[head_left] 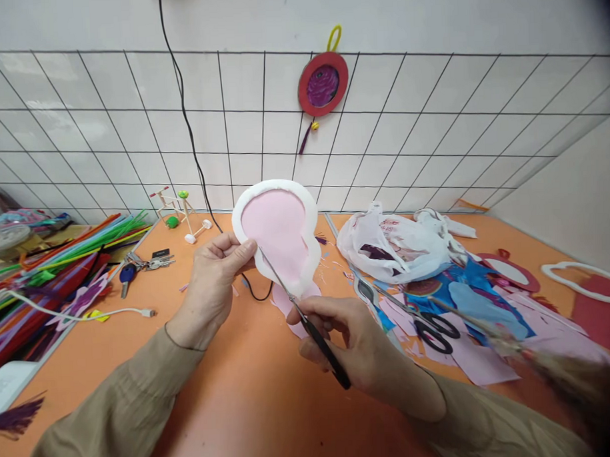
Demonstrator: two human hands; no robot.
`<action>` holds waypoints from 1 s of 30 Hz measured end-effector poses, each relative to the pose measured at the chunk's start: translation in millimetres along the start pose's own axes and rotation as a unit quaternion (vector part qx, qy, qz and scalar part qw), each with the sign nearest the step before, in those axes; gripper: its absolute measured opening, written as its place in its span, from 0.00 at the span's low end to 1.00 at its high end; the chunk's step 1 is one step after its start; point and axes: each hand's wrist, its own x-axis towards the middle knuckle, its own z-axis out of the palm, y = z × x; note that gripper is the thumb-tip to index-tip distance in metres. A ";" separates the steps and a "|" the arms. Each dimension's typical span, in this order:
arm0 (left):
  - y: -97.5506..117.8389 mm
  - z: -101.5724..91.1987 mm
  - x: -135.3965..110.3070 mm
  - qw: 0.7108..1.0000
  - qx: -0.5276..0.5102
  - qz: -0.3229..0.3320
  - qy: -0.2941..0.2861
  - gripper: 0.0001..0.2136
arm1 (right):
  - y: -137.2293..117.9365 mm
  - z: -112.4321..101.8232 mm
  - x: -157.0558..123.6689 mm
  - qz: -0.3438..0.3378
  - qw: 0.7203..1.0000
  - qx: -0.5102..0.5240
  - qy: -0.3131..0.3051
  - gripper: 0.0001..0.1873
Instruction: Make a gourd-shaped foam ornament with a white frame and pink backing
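Observation:
My left hand point(217, 278) pinches the left edge of a gourd-shaped foam frame point(312, 211), white around the rim, with pink paper point(277, 223) filling its middle. The piece is held upright above the orange table. In my right hand point(349, 340) is a pair of black-handled scissors point(316, 338), pointing up and to the left. Their blades lie across the lower left of the pink paper; I cannot tell whether they touch it. Beneath the frame, a pink paper cutout point(282, 299) lies partly hidden on the table.
Right of my hands are a white plastic bag point(380, 242), another pair of scissors point(437, 332) and pink paper scraps point(482, 362). Keys point(153, 262), a white cable point(88, 317) and bundled pipe cleaners point(100, 242) lie left. A red round ornament point(304, 88) hangs on the tiled wall.

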 end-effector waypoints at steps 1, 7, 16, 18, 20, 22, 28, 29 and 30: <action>0.6 -0.1 0.8 1.000 -0.001 0.000 0.006 0.10 | -0.7 0.0 -0.4 -0.004 1.000 0.004 -0.003 0.09; 6.0 -2.7 5.7 0.998 0.005 0.033 0.053 0.11 | -3.4 1.9 -4.8 -0.037 0.998 -0.010 -0.047 0.09; 9.2 -3.9 3.0 0.998 -0.012 0.040 0.040 0.10 | 4.7 17.2 -15.8 -0.161 0.961 0.056 -0.219 0.21; 9.4 -2.3 0.7 0.999 -0.008 0.030 0.028 0.10 | 3.6 18.2 -16.8 -0.170 0.958 0.063 -0.222 0.22; 8.9 -0.7 -1.7 1.000 -0.006 0.014 0.020 0.11 | 0.7 17.9 -18.5 -0.168 0.960 0.063 -0.214 0.22; 7.6 0.4 -4.0 1.000 -0.008 -0.003 0.016 0.12 | -2.5 18.0 -20.6 -0.166 0.963 0.069 -0.202 0.21; 3.1 -0.7 -10.3 1.000 -0.014 -0.025 0.005 0.12 | 2.3 30.8 -24.3 -0.197 0.957 0.089 -0.196 0.23; 2.9 -1.2 -11.6 1.000 -0.015 -0.023 0.006 0.12 | 4.7 34.2 -24.6 -0.208 0.953 0.098 -0.197 0.24; 2.9 -1.9 -13.1 1.000 -0.017 -0.022 0.008 0.12 | 7.0 37.2 -25.0 -0.220 0.950 0.107 -0.196 0.26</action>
